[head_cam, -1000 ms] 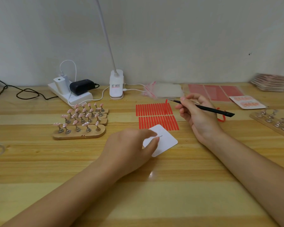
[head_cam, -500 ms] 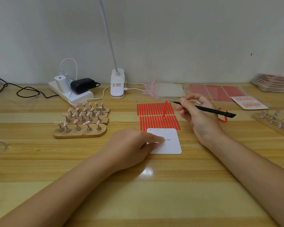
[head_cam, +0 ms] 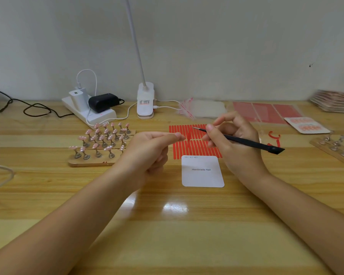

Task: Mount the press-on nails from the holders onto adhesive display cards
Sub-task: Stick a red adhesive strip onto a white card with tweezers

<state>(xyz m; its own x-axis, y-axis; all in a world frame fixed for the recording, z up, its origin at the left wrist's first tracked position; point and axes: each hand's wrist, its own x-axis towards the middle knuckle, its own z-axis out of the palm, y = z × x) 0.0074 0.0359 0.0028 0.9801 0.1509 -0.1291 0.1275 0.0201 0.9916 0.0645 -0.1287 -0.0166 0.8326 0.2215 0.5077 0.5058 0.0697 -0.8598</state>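
A white display card (head_cam: 203,171) printed "Handmade Nail" lies flat on the wooden table (head_cam: 167,225). Just behind it is a sheet of red adhesive strips (head_cam: 195,149), with one strip (head_cam: 189,133) standing up from it. My left hand (head_cam: 151,149) hovers left of the sheet, thumb and index fingertip pinched together at that raised strip. My right hand (head_cam: 232,139) grips a black pointed tool (head_cam: 246,142), its tip right beside the raised strip. Pink press-on nails stand on metal stems in wooden holders (head_cam: 99,145) to the left.
A power strip with chargers (head_cam: 87,110) and a clip lamp (head_cam: 145,100) stand at the back. A plastic bag (head_cam: 205,110), red sheets (head_cam: 266,112), a filled card (head_cam: 306,126), a card stack (head_cam: 334,101) and a second holder (head_cam: 334,147) sit to the right.
My left hand let go of the white card, now lying square, and rose to the raised red strip. My right hand with the tool shifted slightly toward the same strip.
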